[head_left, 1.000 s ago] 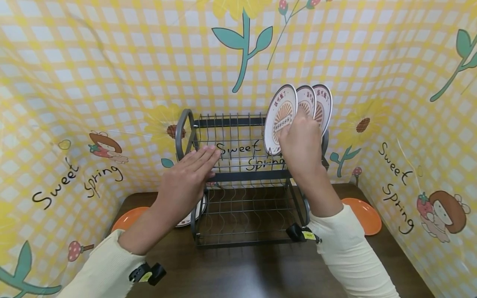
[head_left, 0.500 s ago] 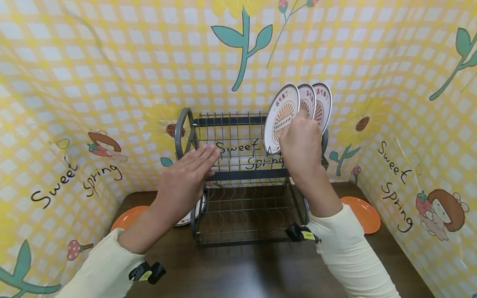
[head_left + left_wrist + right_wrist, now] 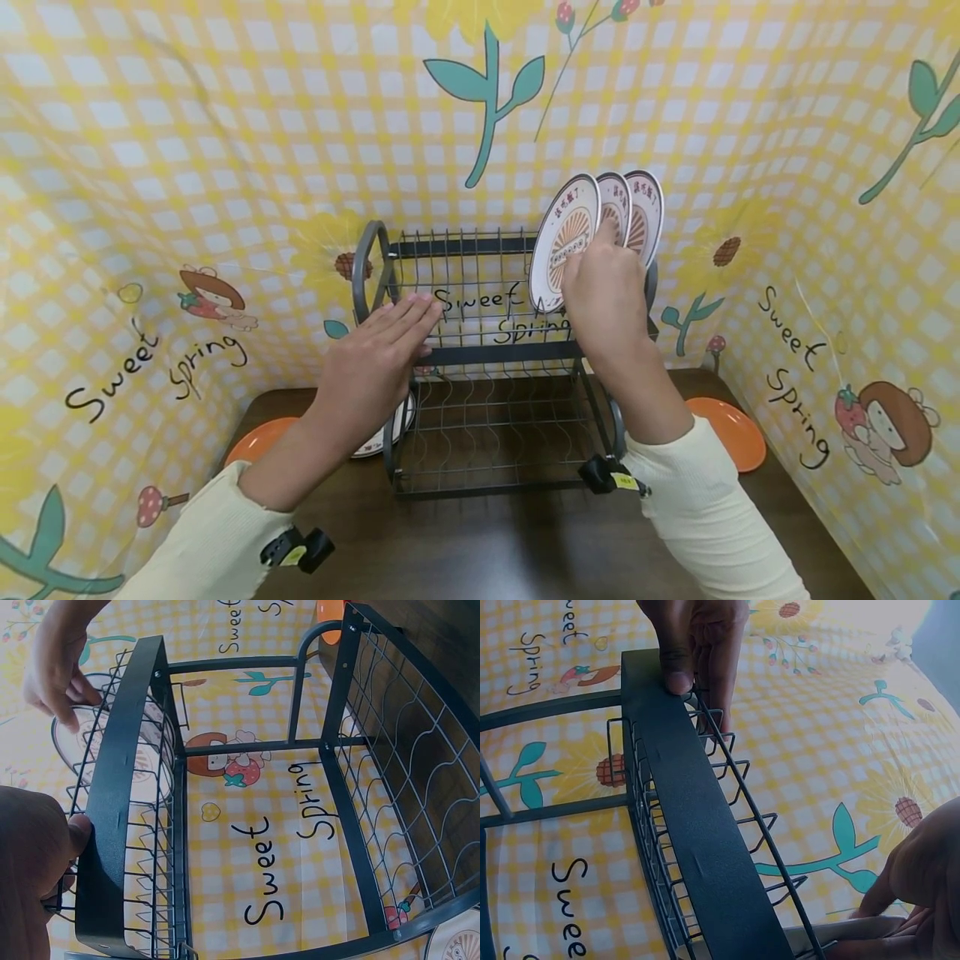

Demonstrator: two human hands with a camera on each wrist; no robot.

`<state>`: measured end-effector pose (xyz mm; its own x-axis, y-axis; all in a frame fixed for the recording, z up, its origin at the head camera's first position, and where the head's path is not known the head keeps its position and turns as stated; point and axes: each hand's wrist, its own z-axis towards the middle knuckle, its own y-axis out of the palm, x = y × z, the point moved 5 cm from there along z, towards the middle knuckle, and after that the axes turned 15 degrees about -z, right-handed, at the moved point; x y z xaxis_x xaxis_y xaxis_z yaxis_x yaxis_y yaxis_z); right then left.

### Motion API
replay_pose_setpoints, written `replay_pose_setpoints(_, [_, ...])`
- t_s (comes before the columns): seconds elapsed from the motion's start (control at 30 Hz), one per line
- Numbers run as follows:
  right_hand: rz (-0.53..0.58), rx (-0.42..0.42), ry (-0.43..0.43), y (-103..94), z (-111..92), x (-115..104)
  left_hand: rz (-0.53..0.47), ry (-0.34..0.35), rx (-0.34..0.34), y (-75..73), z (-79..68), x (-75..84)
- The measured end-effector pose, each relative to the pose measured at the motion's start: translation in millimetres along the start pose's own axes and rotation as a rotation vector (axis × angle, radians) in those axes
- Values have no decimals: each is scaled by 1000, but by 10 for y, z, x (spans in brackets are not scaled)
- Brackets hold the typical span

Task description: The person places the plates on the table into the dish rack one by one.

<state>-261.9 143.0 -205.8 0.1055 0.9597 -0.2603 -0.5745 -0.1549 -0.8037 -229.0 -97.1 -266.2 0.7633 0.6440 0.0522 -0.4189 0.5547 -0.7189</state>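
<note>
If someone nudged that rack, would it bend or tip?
The rack would probably stay stiff, given its solid-looking frame. It looks light for its size, being mostly open wire. The plates up top might make it tippier.

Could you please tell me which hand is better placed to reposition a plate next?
The right hand, probably: it pinches the leftmost plate of three standing ones, while the left hand grips the dish rack at its left end, away from them.
</note>
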Motion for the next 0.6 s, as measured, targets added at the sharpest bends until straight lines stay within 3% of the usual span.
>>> replay_pose_setpoints(0.2, [28,-43,-8,-90,-103,32,15,-1,-1,13,-18,-15])
replay_pose_setpoints(0.3, [63,43,-42,-226,-211,128,19,1,0,28,-28,-21])
replay_pose_setpoints(0.43, [130,263,-169,-364,-313,386,14,2,10,36,-36,-22])
replay_pose_setpoints(0.5, [139,335,-216,-374,-323,556,13,4,15,34,-38,-21])
replay_pose_setpoints(0.6, [151,352,-246,-303,-308,823,19,4,18,22,-37,-22])
